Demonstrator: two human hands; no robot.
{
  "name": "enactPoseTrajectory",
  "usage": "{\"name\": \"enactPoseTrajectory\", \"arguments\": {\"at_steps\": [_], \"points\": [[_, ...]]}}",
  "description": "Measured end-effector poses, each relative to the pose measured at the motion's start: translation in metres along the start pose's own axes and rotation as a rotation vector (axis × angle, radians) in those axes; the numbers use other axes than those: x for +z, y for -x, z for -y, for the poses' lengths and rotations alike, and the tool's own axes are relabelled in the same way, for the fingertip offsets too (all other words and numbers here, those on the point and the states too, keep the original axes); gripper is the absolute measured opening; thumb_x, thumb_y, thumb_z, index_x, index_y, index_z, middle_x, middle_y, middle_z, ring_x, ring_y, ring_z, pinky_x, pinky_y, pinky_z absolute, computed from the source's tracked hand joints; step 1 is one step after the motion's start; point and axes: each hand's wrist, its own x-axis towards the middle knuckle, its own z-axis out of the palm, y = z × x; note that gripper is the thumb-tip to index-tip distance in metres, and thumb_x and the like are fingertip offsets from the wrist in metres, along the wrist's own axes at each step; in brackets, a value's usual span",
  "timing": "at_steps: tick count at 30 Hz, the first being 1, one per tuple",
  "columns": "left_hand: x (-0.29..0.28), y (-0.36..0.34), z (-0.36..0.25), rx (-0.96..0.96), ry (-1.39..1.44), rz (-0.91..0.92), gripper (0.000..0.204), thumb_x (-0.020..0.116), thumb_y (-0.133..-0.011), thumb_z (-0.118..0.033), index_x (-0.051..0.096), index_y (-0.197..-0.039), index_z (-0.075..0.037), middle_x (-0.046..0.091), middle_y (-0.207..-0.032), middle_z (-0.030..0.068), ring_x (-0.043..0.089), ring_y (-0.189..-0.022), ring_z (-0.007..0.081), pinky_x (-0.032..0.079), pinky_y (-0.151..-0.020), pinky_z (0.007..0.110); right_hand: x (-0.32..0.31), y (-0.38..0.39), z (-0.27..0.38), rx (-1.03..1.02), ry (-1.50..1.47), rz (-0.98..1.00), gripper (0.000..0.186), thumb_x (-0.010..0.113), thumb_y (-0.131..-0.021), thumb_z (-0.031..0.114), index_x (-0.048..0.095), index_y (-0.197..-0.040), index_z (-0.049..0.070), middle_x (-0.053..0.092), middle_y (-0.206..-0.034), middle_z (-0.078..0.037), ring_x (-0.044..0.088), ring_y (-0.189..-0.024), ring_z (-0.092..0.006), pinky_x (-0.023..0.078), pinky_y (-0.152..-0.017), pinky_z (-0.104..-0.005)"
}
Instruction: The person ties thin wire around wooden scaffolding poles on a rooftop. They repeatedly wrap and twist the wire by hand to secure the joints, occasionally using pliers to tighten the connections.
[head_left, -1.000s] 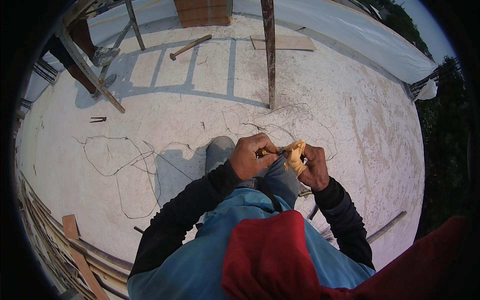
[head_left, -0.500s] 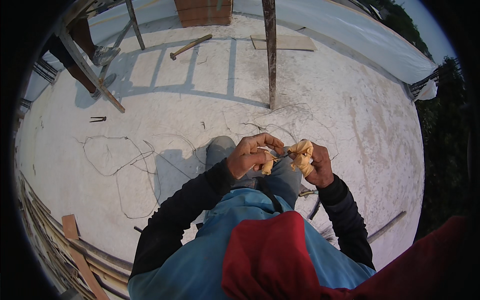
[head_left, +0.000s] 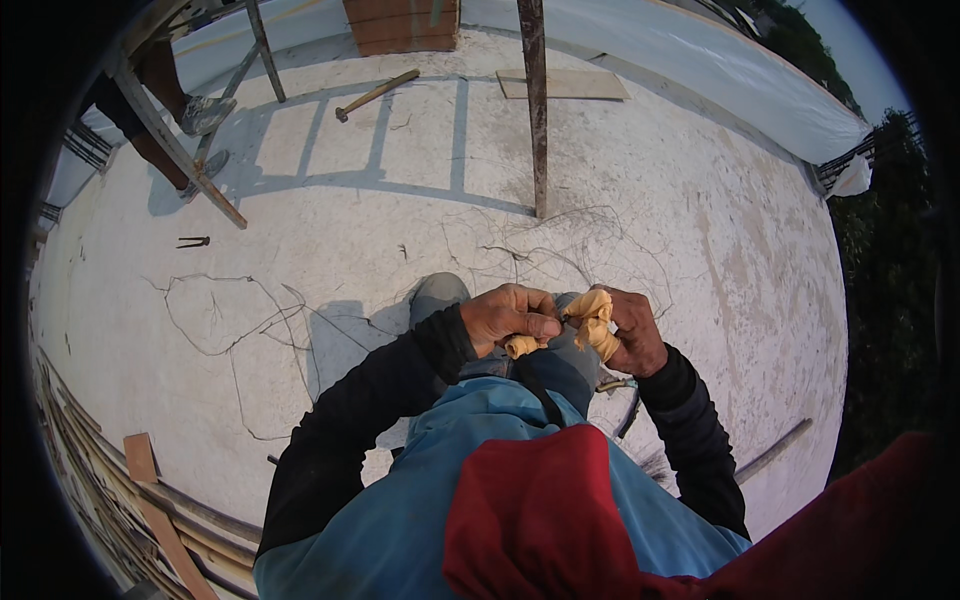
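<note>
Both the left grip and right grip pinch crumpled yellow scraps, probably light, soft, best held by their ends.

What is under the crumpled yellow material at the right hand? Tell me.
A grey-blue trouser leg shows below the yellow material; whatever its folds and the right hand cover cannot be seen.

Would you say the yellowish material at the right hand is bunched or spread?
Bunched: the yellowish material shows crumpled folds at the right hand.
</note>
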Motion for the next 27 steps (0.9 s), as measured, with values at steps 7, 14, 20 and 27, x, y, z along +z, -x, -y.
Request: {"name": "enactPoseTrajectory", "arguments": {"at_steps": [7, 14, 20, 27], "points": [[0.003, 0.007, -0.004, 0.035, -0.224, -0.076, 0.021, 0.073, -0.094, -0.021, 0.065, -0.098, -0.002, 0.064, -0.088, 0.0018, 0.058, -0.079, 0.0081, 0.046, -0.073, 0.023, -0.001, -0.004, 0.004, 0.138, -0.038, 0.068, 0.037, 0.078, -0.076, 0.011, 0.065, -0.110, 0.004, 0.067, -0.095, -0.013, 0.068, -0.081, -0.0352, 0.054, -0.070, -0.0395], [-0.004, 0.011, -0.013, 0.045, -0.071, -0.123, 0.033, 0.064, -0.101, -0.030, 0.064, -0.113, 0.000, 0.063, -0.093, 0.0022, 0.059, -0.086, 0.0091, 0.048, -0.079, 0.024, -0.008, -0.013, 0.010, 0.258, 0.073, 0.071, 0.032, 0.070, -0.083, -0.001, 0.068, -0.114, 0.005, 0.066, -0.095, -0.016, 0.068, -0.084, -0.0358, 0.054, -0.074, -0.0402], [-0.011, 0.013, -0.021, 0.114, -0.313, -0.136, 0.043, 0.067, -0.100, -0.032, 0.063, -0.126, 0.002, 0.062, -0.088, -0.0009, 0.057, -0.082, 0.0068, 0.046, -0.076, 0.022, -0.001, -0.005, 0.005, 0.392, 0.051, 0.034, 0.024, 0.069, -0.085, -0.001, 0.070, -0.108, 0.003, 0.067, -0.085, -0.016, 0.069, -0.075, -0.0340, 0.054, -0.068, -0.0387], [-0.019, 0.002, -0.009, 0.115, -0.736, -0.241, 0.029, 0.075, -0.093, -0.026, 0.075, -0.110, -0.001, 0.066, -0.080, 0.0007, 0.059, -0.076, 0.0069, 0.049, -0.070, 0.023, 0.006, 0.010, -0.007, 0.493, 0.008, 0.020, 0.019, 0.072, -0.086, 0.004, 0.071, -0.105, 0.000, 0.070, -0.085, -0.016, 0.071, -0.075, -0.0308, 0.055, -0.067, -0.0366]]}}
